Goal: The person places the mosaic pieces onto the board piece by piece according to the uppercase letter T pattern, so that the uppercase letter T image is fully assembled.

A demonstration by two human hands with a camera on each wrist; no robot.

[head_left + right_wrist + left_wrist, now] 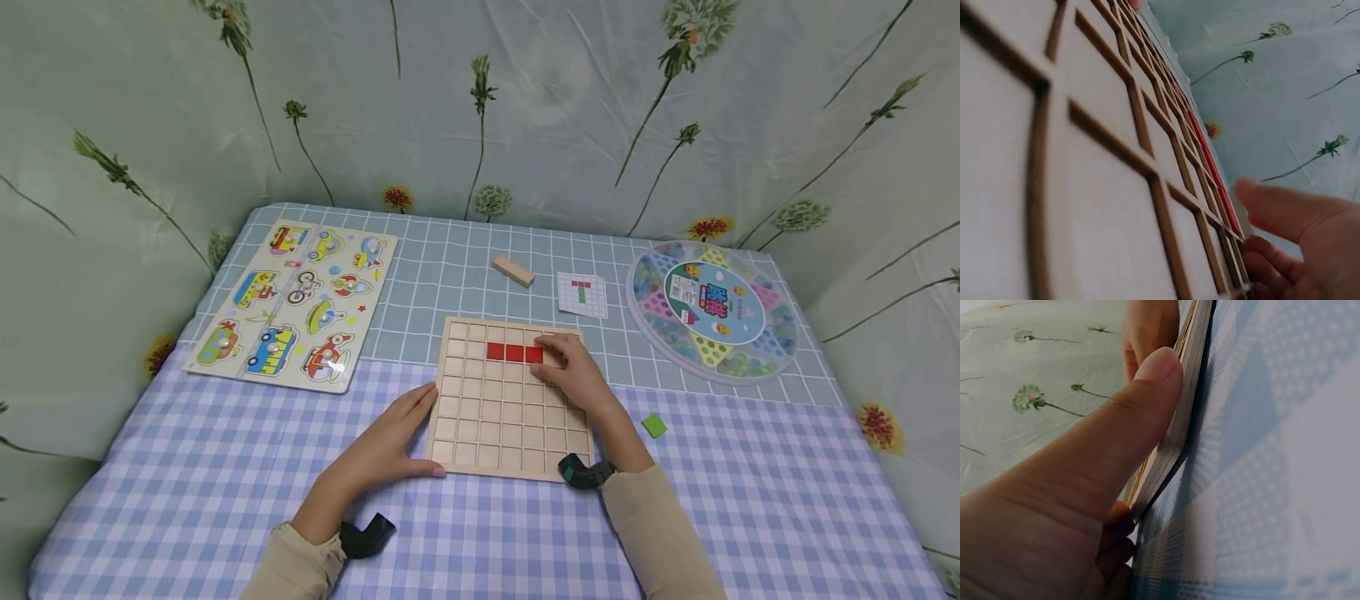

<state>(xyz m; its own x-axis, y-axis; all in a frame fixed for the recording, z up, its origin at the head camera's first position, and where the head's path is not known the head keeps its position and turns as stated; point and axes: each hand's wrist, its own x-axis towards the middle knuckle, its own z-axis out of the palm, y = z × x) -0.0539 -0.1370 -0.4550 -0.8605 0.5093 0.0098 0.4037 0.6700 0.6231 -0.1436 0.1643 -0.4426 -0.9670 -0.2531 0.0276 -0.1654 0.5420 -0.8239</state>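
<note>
A wooden grid board (489, 410) lies flat on the cloth, with three red tiles (514, 353) side by side in its second row from the back. My left hand (384, 440) holds the board's near left corner, thumb on the front edge and fingers along the left side; the left wrist view shows that thumb (1116, 434) against the edge. Over the rightmost red tile is my right hand (581, 379), thumb and forefinger apart at its near and far sides. In the right wrist view the right hand (1304, 240) is beside the end of the red row (1213, 169), its thumb raised off the board.
A green tile (654, 426) lies right of the board. Behind it are a wooden block (513, 271) and a pattern card (592, 303) with red and green squares. A picture puzzle board (292, 312) lies at the left, a round clear game case (712, 312) at the right.
</note>
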